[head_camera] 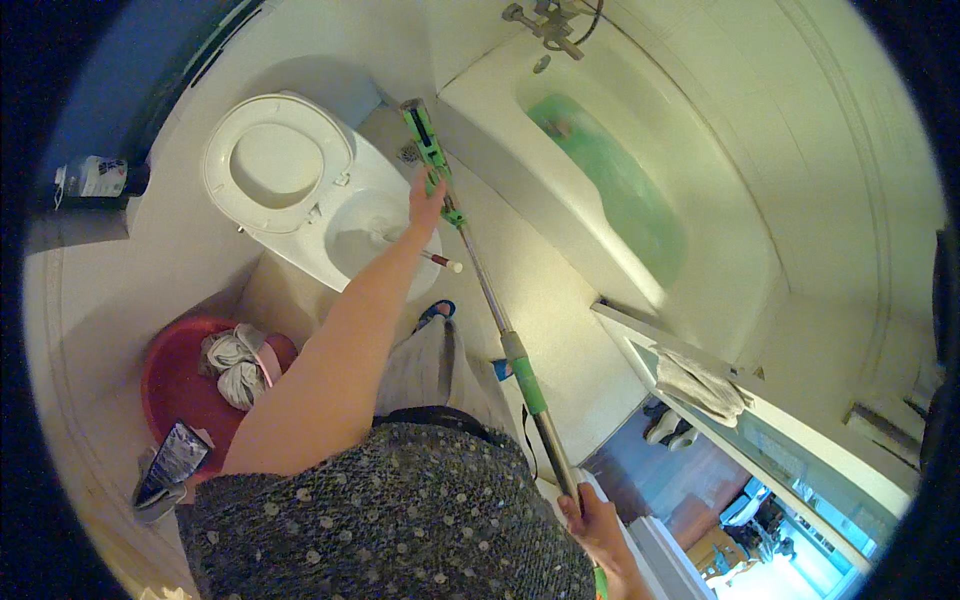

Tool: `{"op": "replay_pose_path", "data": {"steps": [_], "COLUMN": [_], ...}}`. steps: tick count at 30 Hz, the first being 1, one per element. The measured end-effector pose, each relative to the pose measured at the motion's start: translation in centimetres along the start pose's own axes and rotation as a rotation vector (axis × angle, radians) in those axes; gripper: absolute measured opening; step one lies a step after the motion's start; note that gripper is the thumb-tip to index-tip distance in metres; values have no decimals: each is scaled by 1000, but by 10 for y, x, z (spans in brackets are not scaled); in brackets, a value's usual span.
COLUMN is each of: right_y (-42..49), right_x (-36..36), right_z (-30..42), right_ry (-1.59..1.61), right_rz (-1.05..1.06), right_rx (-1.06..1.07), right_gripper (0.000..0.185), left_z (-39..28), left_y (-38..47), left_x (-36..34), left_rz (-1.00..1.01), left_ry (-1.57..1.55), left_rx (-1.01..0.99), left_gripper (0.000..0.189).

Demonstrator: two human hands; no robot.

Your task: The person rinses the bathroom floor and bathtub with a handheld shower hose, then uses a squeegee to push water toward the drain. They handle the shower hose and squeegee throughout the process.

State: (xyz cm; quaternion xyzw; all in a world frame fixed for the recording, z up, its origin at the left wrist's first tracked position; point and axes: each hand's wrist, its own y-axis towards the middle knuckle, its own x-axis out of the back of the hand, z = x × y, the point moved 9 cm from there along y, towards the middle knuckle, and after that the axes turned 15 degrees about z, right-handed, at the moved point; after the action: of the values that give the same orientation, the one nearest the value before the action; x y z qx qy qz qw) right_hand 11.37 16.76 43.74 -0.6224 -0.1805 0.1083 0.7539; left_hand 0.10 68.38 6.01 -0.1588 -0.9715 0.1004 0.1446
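A mop with a green plastic head (424, 135) and a metal telescopic pole (486, 281) runs diagonally across the view, its head end raised away from me. My left hand (427, 201) grips the mop just below the head, beside the toilet. Lower down, near my right hip, my right hand (592, 517) is closed around the pole. Under my left forearm is the white toilet bowl (352, 240), its seat (221, 161) tipped up. A stick handle (448, 262) with a dark red band and a pale end juts over the bowl's rim; its other end is partly hidden.
To the right stands a white bathtub (495, 161) holding greenish water (622, 187). A red basin (169, 375) with grey cloths (238, 364) sits at left. An open door (630, 337) carries a towel (701, 386); shoes (664, 427) lie beyond the threshold.
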Motion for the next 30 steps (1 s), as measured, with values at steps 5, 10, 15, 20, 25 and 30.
{"op": "replay_pose_path", "data": {"steps": [5,10,15,20,25,30], "right_y": [13,61,102,146,166,164], "right_x": [1,3,25,35,35,23], "right_z": [25,78,111,131,152,139], "right_ry": [247,831,703,548,316,289], "right_rz": [12,300,223,108,-68,-79], "right_rx": [99,170,141,203,358,312], "right_gripper": [32,41,48,48,49,51], "left_z": [7,-1,15,29,22,12], "left_y": [36,52,36,13,9,6], "left_x": [36,85,94,79,93,90], "left_rz": [20,-282,-361,-341,-446,-378], "left_ry": [-622,-883,-919,-840,-695,-808], "left_rx": [289,69,235,308,211,223], "left_gripper": [37,31,36,39,40,42]}}
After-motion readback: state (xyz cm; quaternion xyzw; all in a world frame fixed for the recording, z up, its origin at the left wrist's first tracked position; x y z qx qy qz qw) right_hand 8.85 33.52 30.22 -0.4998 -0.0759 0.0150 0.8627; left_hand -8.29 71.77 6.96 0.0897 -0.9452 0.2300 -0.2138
